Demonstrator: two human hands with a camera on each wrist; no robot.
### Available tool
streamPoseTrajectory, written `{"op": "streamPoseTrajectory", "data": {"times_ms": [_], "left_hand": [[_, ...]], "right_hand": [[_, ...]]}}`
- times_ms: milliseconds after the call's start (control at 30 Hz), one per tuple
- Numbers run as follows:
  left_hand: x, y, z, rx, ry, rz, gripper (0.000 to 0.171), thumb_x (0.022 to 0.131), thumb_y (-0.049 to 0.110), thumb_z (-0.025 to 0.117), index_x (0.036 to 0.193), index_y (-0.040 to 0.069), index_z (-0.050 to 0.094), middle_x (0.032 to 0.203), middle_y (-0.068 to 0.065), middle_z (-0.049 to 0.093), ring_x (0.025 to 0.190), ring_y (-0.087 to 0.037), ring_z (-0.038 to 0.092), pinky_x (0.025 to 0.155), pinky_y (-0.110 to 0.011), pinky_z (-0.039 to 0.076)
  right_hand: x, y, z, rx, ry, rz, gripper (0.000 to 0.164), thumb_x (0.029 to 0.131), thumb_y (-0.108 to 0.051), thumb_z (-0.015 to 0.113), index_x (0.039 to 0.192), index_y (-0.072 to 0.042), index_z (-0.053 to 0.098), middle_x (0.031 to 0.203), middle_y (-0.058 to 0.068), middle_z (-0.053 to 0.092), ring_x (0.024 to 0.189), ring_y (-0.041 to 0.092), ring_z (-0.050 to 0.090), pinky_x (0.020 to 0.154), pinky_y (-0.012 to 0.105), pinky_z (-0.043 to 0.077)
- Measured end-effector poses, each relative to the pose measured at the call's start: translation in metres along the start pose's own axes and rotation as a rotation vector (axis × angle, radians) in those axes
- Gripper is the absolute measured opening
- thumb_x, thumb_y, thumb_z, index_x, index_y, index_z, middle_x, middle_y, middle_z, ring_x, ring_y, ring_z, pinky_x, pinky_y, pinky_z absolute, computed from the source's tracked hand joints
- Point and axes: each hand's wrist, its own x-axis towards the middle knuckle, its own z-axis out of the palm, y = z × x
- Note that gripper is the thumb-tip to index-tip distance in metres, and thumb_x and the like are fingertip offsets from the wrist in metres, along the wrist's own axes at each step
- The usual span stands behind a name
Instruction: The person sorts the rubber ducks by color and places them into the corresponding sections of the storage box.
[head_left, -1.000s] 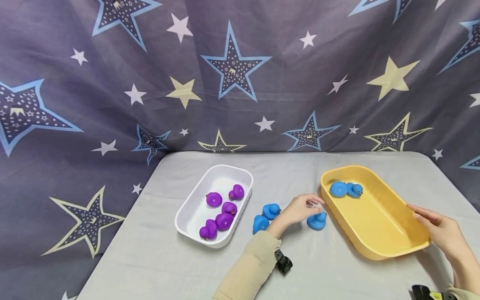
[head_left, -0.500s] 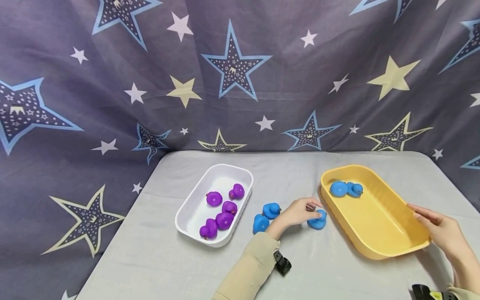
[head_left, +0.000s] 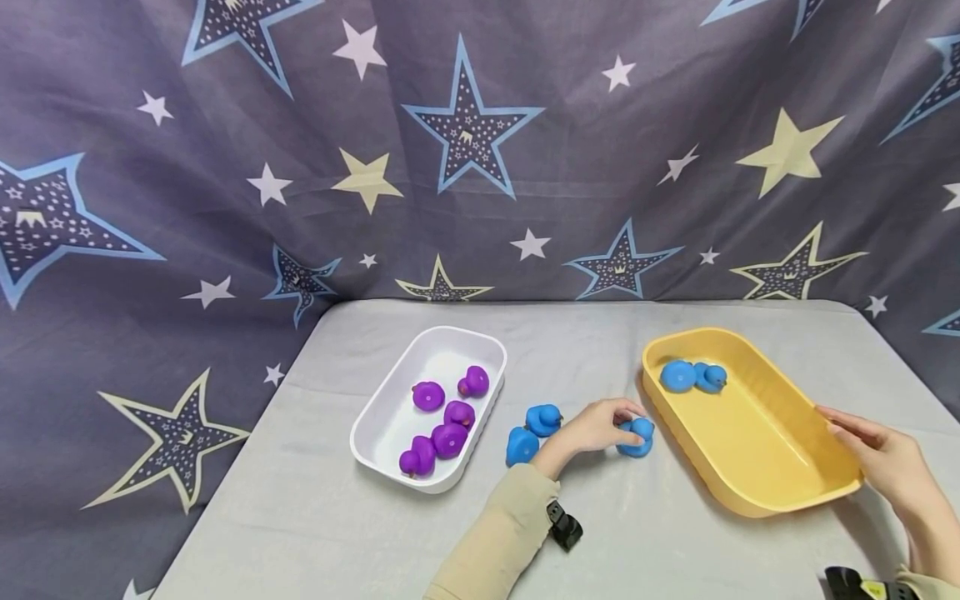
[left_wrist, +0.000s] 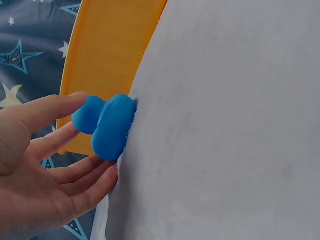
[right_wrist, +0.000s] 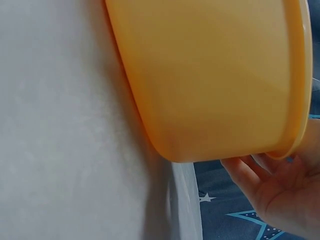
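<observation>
A blue rubber duck (head_left: 637,437) stands on the cloth just left of the yellow tray (head_left: 757,454). My left hand (head_left: 600,425) pinches this duck by its head, between thumb and index finger; the left wrist view shows the duck's blue body (left_wrist: 114,127) beside the other fingers. At the tray's right side, my right hand (head_left: 885,458) holds the rim, its fingers partly hidden behind the tray wall (right_wrist: 215,85) in the right wrist view. Two blue ducks (head_left: 678,377) lie at the tray's far end. Two more blue ducks (head_left: 522,446) lie behind my left wrist.
On the left stands a white tray (head_left: 375,417) with several purple ducks (head_left: 450,440) in it. Grey cloth (head_left: 637,533) covers the table. A dark curtain with stars (head_left: 472,133) hangs behind it. Each wrist wears a black camera mount (head_left: 564,527).
My left hand has lowered slightly, bringing thumb and fingers onto the blue duck's head; the duck has shifted very slightly. The right hand stays on the yellow tray's rim.
</observation>
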Motion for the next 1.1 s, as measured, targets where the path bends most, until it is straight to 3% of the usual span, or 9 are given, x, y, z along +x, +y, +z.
{"op": "streamPoseTrajectory", "data": {"times_ms": [133,267,500,900,1100], "left_hand": [[0.001,0.000,0.000,0.026,-0.026,-0.001,0.038,0.076,0.015,0.069,0.112,0.013,0.058,0.112,-0.004,0.059,0.103,-0.011,0.051,0.085,-0.016,0.038],[0.002,-0.001,0.000,0.060,-0.042,0.001,0.041,0.075,0.014,0.071,0.113,0.014,0.057,0.113,-0.004,0.058,0.106,-0.011,0.050,0.088,-0.018,0.038],[0.004,-0.002,0.002,0.118,-0.048,0.018,0.046,0.071,0.009,0.073,0.114,0.015,0.057,0.113,-0.004,0.058,0.106,-0.012,0.050,0.088,-0.019,0.038],[0.003,0.000,0.003,0.251,-0.048,0.046,0.051,0.066,0.009,0.077,0.113,0.017,0.057,0.106,-0.002,0.058,0.099,-0.008,0.050,0.083,-0.017,0.039],[0.003,-0.001,0.004,0.266,-0.035,0.056,0.051,0.066,0.010,0.077,0.112,0.018,0.057,0.105,-0.001,0.058,0.097,-0.008,0.051,0.081,-0.016,0.039]], "right_hand": [[-0.005,-0.013,0.001,0.016,-0.012,-0.001,0.028,0.090,-0.024,0.052,0.115,-0.019,0.060,0.087,-0.041,0.047,0.078,-0.025,0.040,0.060,0.003,0.040],[0.004,0.011,-0.003,0.034,-0.005,-0.020,0.027,0.089,-0.026,0.053,0.114,-0.023,0.061,0.088,-0.042,0.048,0.080,-0.025,0.041,0.060,0.003,0.040],[0.014,0.037,-0.006,-0.006,0.007,-0.042,0.033,0.089,-0.025,0.053,0.120,-0.014,0.057,0.092,-0.041,0.048,0.083,-0.025,0.042,0.062,0.002,0.040],[0.011,0.029,-0.005,0.012,0.001,-0.013,0.033,0.089,-0.026,0.053,0.119,-0.015,0.058,0.090,-0.042,0.048,0.081,-0.025,0.041,0.060,0.003,0.040],[0.013,0.035,-0.005,0.009,0.002,-0.006,0.032,0.088,-0.027,0.053,0.119,-0.017,0.058,0.090,-0.042,0.048,0.081,-0.024,0.043,0.059,0.004,0.042]]}}
